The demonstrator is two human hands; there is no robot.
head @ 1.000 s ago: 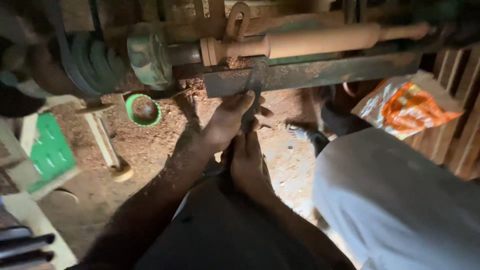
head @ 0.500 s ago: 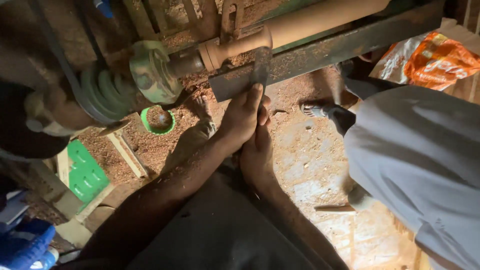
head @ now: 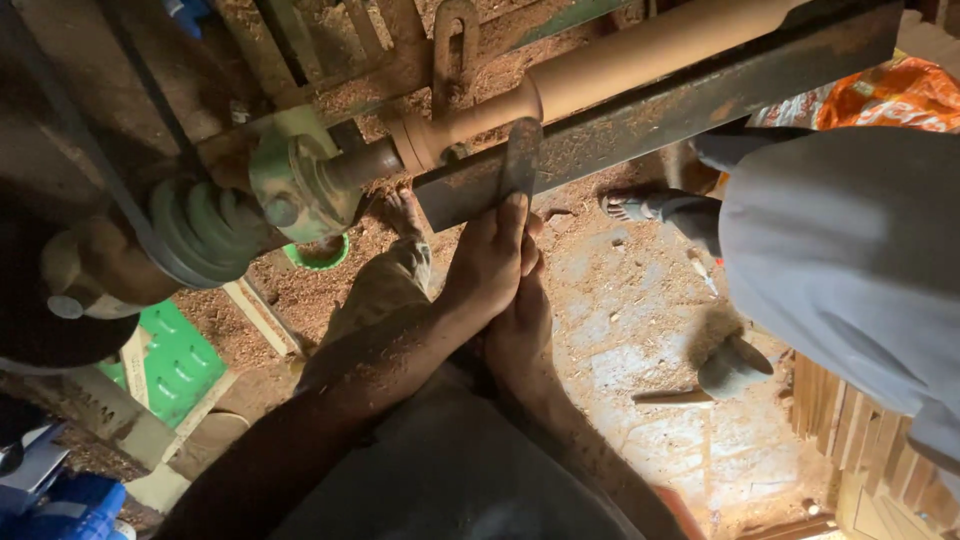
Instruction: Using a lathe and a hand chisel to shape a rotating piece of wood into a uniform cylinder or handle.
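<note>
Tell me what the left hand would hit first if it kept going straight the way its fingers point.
The left hand points up along the flat chisel blade that it presses. Straight on, it would probably first meet the metal tool rest bar, then the turned wooden spindle just beyond; depth is hard to judge.

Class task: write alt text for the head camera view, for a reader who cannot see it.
Both hands, the left hand over the right hand, press a flat metal chisel against a pale wooden spindle mounted on a lathe, the blade resting on a rusty metal tool rest. Sawdust covers the floor, and a second person in grey clothing stands at right.
</note>
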